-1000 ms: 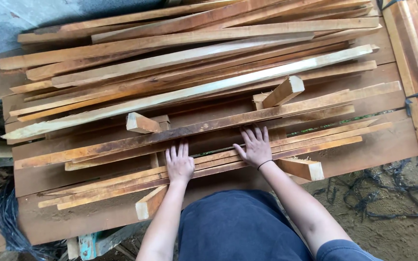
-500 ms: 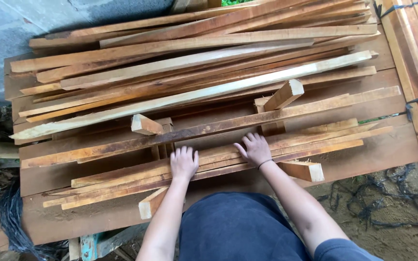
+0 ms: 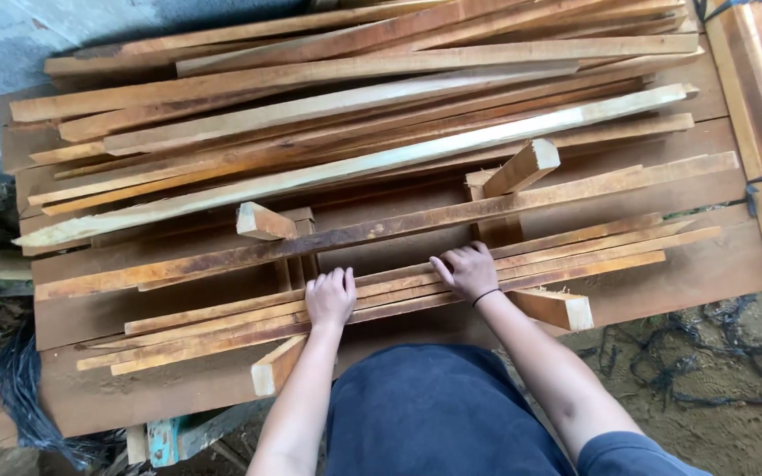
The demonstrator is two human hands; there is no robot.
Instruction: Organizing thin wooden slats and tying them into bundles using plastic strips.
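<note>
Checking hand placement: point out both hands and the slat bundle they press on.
left hand [image 3: 331, 298], head view, back of hand.
right hand [image 3: 466, 271], head view, knuckles.
slat bundle [image 3: 575, 257], head view, upper face, right part.

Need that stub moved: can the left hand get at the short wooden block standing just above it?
Probably yes. The left hand rests on the thin slats, and the short block sits just beyond with nothing covering it.
</note>
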